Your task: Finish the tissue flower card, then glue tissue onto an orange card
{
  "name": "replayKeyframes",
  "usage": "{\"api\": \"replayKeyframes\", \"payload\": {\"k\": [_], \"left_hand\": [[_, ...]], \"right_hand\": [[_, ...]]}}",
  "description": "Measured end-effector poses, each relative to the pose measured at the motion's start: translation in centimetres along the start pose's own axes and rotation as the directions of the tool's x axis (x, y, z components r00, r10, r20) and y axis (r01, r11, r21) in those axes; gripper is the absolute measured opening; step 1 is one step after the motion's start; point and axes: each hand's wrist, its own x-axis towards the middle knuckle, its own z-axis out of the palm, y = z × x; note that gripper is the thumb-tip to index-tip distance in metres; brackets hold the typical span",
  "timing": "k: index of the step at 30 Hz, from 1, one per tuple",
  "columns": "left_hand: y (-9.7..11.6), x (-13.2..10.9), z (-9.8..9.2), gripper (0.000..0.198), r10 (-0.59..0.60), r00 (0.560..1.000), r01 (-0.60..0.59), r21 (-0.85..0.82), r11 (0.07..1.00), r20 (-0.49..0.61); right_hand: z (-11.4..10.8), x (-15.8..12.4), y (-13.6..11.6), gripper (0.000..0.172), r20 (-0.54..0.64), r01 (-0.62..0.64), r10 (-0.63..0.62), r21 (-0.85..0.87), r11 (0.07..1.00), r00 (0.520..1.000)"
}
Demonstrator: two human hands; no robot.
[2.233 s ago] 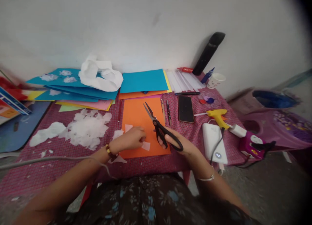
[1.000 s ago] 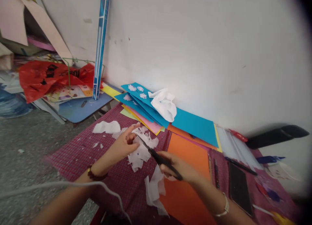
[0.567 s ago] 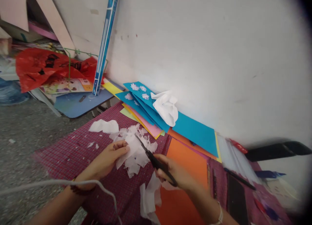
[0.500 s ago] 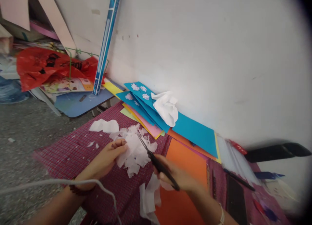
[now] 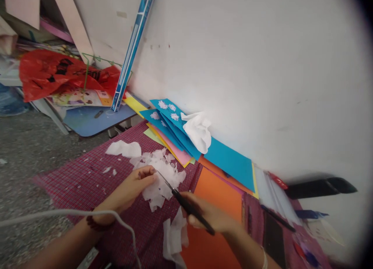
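Observation:
My right hand (image 5: 201,210) grips black-handled scissors (image 5: 182,201), their thin blades pointing up and left with the tip beside my left fingertips. With thumb and fingers pinched together, my left hand (image 5: 142,179) holds a piece of thin white paper (image 5: 151,183); its edges blend into the heap behind. Beneath both hands lies that heap of torn white paper scraps (image 5: 169,176) on a red checked cloth (image 5: 81,176). A larger white piece (image 5: 124,148) rests left of the heap, and white strips (image 5: 175,238) lie below my right hand.
Blue sheets (image 5: 230,160), some bearing white paper tufts (image 5: 163,104), lean by the wall under crumpled white tissue (image 5: 198,131). An orange sheet (image 5: 218,191) lies to the right. A white cable (image 5: 72,212) crosses my left forearm. A long blue box (image 5: 132,51) stands behind.
The scissors have shifted left, bringing their tip close to my left fingertips, and the blades look closer together. My left hand moved slightly right. The camera view turned a little.

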Motion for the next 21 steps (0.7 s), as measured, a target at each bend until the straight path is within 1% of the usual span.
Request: {"api": "replayKeyframes", "payload": {"k": [2,4,9,12,14,16,19,21], "left_hand": [[0.4,-0.1,0.4,0.026,-0.021,1.000,0.020,0.032,0.999,0.009],[0.7,0.0,0.8,0.026,-0.033,0.999,0.033,0.035,0.999,0.008],[0.9,0.1,1.0,0.027,-0.060,0.998,0.060,0.025,0.998,-0.004],[0.5,0.0,0.4,0.028,-0.070,0.998,0.070,0.013,0.997,0.002],[0.2,-0.3,-0.2,0.026,-0.073,0.997,0.073,0.025,0.997,-0.011],[0.0,-0.6,-0.7,0.025,-0.070,0.996,0.072,0.037,0.997,-0.052],[0.1,-0.9,-1.2,0.025,-0.045,0.987,0.046,0.003,0.999,-0.152],[0.4,-0.9,-1.2,0.026,-0.029,0.976,0.021,-0.036,0.999,-0.215]], "right_hand": [[0.2,0.3,-0.1,0.083,-0.030,0.019,-0.017,0.046,0.999,0.999],[0.5,0.5,0.0,0.080,-0.060,0.012,-0.006,0.103,0.995,0.998],[0.9,0.6,1.1,0.075,-0.145,-0.116,0.150,0.220,0.969,0.978],[0.9,0.6,1.8,0.073,-0.188,-0.132,0.180,0.245,0.960,0.966],[0.8,0.7,1.8,0.074,-0.185,-0.124,0.166,0.219,0.968,0.969],[0.5,0.7,1.5,0.076,-0.160,-0.090,0.115,0.156,0.984,0.980],[0.1,0.5,0.8,0.077,-0.106,0.001,0.005,0.060,0.998,0.994],[-0.1,0.2,0.5,0.078,-0.066,0.022,-0.020,0.036,0.999,0.998]]}}
